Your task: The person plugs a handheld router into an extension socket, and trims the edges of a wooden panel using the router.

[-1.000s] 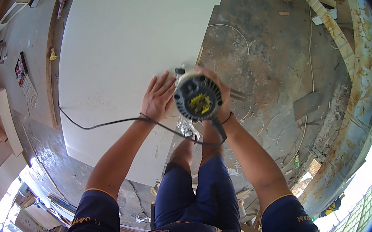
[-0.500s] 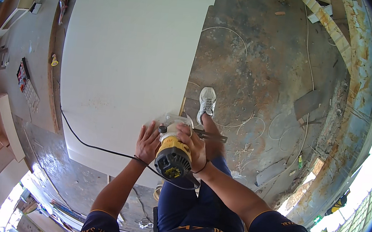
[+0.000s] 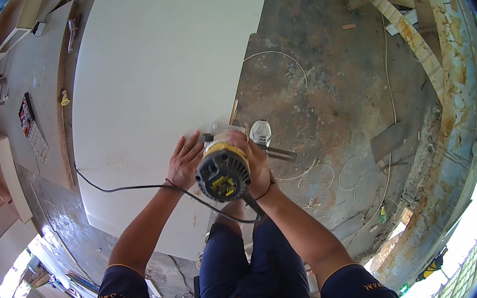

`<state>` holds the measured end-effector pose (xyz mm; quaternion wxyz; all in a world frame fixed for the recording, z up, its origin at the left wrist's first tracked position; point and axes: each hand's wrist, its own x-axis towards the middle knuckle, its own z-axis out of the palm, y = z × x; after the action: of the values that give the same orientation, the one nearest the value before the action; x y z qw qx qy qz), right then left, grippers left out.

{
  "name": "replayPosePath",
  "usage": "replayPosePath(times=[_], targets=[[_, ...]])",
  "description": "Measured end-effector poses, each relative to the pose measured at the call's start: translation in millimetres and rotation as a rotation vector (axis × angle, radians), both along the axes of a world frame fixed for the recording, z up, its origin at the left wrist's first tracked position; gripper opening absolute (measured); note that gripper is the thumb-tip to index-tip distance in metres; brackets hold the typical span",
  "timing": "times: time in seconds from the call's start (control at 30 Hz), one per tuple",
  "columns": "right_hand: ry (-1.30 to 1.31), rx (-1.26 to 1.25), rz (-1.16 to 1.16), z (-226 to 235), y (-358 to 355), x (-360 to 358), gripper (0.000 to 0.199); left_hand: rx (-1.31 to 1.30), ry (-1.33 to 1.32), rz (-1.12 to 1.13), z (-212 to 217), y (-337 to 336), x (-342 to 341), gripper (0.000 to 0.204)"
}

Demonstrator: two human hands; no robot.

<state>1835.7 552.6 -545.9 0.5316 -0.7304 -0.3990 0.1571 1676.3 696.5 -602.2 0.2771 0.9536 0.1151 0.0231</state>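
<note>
The right hand [image 3: 256,164] grips the yellow-and-black power tool [image 3: 223,175] at the right edge of the white board [image 3: 159,69]; the left hand [image 3: 184,162] lies spread, apparently flat, just beside it.

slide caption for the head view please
Right hand grips a corded power tool at a white board's edge; left hand rests on the board.

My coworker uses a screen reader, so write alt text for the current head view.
A person's right hand grips a yellow-and-black router at the right edge of a large white board, with the left hand spread on the board beside it. The router's black cord runs left across the board; a pale shoe shows against the stained floor.
</note>
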Motion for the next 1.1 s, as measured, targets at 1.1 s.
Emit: replayPosePath(times=[1.1], targets=[[-0.115,0.043,-0.096,-19.2,133.8,235.7,0.042,0.004,-0.114,0.042,-14.5,124.9,238.6,0.034]])
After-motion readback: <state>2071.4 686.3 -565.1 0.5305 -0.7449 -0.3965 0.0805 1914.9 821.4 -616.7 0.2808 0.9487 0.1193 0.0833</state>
